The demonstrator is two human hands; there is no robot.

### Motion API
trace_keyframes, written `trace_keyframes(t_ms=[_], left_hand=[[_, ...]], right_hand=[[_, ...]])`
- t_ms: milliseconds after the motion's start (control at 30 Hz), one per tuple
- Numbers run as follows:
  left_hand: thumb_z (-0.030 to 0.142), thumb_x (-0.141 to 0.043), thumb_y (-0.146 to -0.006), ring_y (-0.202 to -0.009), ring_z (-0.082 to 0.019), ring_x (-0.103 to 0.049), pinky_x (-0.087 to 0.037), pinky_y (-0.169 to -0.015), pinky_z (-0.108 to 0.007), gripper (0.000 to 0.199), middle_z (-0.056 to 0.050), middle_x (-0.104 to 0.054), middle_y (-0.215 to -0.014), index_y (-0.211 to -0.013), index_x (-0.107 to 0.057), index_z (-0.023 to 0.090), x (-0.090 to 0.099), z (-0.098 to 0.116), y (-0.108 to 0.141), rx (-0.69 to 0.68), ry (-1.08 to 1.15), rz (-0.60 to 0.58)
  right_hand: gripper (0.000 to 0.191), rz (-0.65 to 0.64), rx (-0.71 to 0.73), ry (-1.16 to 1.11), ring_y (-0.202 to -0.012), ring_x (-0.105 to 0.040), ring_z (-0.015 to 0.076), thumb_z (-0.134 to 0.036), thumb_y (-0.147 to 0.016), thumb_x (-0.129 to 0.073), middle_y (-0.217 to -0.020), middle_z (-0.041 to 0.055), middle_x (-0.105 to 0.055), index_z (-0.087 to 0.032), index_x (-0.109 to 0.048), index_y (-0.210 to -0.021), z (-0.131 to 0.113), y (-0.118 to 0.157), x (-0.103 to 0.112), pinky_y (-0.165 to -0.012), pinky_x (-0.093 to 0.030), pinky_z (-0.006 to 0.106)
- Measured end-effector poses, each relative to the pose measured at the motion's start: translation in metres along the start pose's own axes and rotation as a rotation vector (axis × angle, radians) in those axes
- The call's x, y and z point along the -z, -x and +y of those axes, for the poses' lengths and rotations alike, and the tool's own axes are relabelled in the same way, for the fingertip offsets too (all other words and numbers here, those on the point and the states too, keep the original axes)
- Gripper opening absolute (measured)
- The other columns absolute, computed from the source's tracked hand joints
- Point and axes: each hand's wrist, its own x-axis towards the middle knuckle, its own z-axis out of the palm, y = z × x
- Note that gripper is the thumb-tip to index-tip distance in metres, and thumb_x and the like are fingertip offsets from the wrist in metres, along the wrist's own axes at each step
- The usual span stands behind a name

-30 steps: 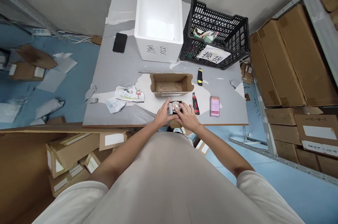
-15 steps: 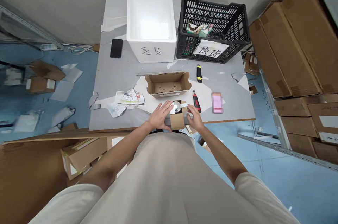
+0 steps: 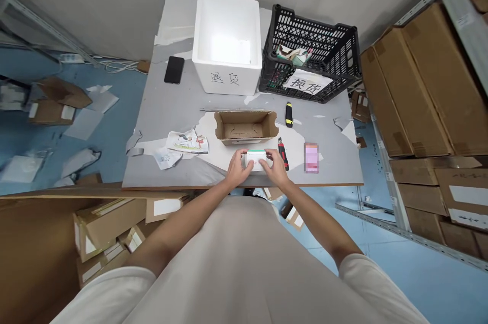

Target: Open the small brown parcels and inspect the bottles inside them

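A small white box with a green edge (image 3: 256,159) is held between both hands near the table's front edge. My left hand (image 3: 238,167) grips its left side, thumb on the white face. On its right side my right hand (image 3: 275,166) is closed the same way. Just beyond the hands sits an open brown cardboard box (image 3: 246,133). A red and black cutter (image 3: 283,155) lies right beside my right hand. Farther back is a yellow and black cutter (image 3: 288,115).
At the back of the table (image 3: 152,115) stand a white foam box (image 3: 229,77) and a black crate (image 3: 312,34). A black phone (image 3: 174,70), printed papers (image 3: 188,142) and a pink item (image 3: 311,157) lie around. Shelving with cartons (image 3: 434,80) rises at right.
The small box's open brown flap and the round shiny item in it no longer show; its closed white face is now in view. Both hands have shifted to its sides. The view has tilted slightly.
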Motion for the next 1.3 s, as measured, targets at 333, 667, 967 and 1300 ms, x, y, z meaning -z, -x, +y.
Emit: trace_keyframes(t_ms=[333, 667, 967, 1300], left_hand=[[0.027, -0.061, -0.076, -0.107, -0.022, -0.059, -0.051, -0.084, -0.038, 0.07, -0.016, -0.05, -0.128, -0.136, -0.025, 0.022, 0.001, -0.006, -0.004, 0.121, 0.22, -0.039], [0.051, -0.067, -0.072, -0.126, -0.036, -0.044, -0.031, -0.106, -0.054, 0.065, -0.018, -0.051, -0.131, -0.125, -0.05, 0.017, 0.095, -0.006, -0.041, -0.311, -0.515, -0.036], [0.05, -0.059, -0.082, -0.135, -0.038, -0.035, -0.032, -0.105, -0.057, 0.062, -0.023, -0.033, -0.146, -0.132, -0.045, 0.016, 0.094, -0.031, -0.056, -0.184, -0.576, 0.062], [0.046, -0.049, -0.088, -0.11, -0.029, -0.057, -0.05, -0.092, -0.047, 0.044, -0.013, -0.056, -0.117, -0.122, -0.054, 0.02, 0.088, -0.04, -0.051, 0.058, -0.484, -0.052]], right_hand=[[0.082, -0.457, 0.409, 0.527, -0.138, -0.028, 0.04, -0.052, -0.082, -0.06, -0.148, 0.0254, -0.034, -0.005, -0.032, -0.143, -0.009, -0.018, -0.002, -0.107, -0.034, 0.057], [0.071, -0.487, 0.362, 0.533, -0.111, -0.05, 0.033, -0.051, -0.086, -0.056, -0.124, 0.0191, -0.053, -0.014, -0.033, -0.141, -0.029, -0.054, 0.032, -0.08, -0.055, 0.045], [0.073, 0.19, 0.35, 0.538, -0.114, -0.051, 0.0309, -0.054, -0.08, -0.064, -0.125, 0.0144, -0.051, -0.017, -0.038, -0.137, -0.091, -0.157, 0.294, -0.097, -0.043, 0.048], [0.083, 0.242, -0.104, 0.782, -0.129, -0.03, 0.0301, -0.047, -0.086, -0.059, -0.135, 0.0292, -0.034, 0.005, -0.022, -0.139, 0.037, -0.348, 0.308, -0.107, -0.022, 0.047]])
